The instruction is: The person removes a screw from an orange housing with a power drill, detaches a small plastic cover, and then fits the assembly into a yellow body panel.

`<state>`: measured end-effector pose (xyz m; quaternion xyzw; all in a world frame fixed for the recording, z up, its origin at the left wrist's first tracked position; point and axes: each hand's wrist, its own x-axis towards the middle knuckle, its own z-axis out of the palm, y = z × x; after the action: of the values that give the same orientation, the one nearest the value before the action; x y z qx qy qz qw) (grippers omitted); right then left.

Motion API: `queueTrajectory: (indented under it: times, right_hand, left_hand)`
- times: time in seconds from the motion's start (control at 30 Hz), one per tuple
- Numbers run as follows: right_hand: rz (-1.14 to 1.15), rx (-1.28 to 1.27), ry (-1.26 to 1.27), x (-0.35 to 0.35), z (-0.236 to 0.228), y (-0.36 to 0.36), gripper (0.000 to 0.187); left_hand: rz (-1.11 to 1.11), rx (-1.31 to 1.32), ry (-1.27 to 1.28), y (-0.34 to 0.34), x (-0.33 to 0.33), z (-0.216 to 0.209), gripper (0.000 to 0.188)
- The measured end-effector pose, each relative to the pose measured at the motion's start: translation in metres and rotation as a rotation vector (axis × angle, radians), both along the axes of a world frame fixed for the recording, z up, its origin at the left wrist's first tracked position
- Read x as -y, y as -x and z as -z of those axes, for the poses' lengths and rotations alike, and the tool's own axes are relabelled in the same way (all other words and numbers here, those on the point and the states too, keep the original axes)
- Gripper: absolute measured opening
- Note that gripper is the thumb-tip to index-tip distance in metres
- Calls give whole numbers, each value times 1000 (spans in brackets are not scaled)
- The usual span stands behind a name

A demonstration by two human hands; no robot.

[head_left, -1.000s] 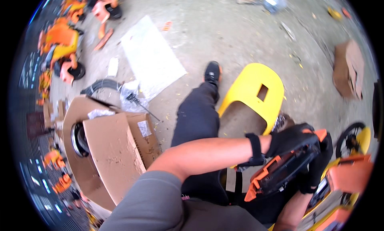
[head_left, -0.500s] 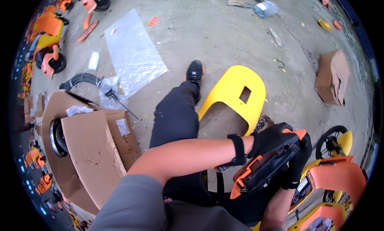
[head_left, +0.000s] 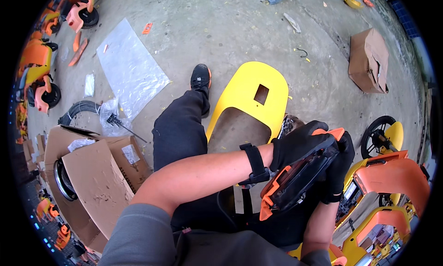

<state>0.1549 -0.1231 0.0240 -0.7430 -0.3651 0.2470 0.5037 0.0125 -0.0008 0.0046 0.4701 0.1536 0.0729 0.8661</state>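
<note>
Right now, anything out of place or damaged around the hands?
Floor looks messy: a clear plastic sheet lies loose at upper left, and small yellow scraps are scattered about. The left cardboard box is scuffed; the right cardboard box looks crumpled. No obvious damage on the black-and-orange part in the left hand and right hand.

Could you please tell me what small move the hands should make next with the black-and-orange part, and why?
Perhaps slide the left hand toward the lower end of the black-and-orange part: the part is tilted, and the left hand and right hand are both near its upper end, with no hand visible at the lower one.
</note>
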Motion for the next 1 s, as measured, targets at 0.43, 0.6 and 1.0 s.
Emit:
queueTrajectory:
  times: [0.43,0.6,1.0]
  right_hand:
    - [-41,20,-1,-1,-2,0,8]
    - [-31,4,-7,0,0,-1,8]
    - [-42,40,8,-1,0,-3,7]
  left_hand:
    - [-10,14,-67,-2,1,7,51]
    - [-6,-12,-20,-2,0,1,50]
    - [-46,26,-57,-1,0,0,41]
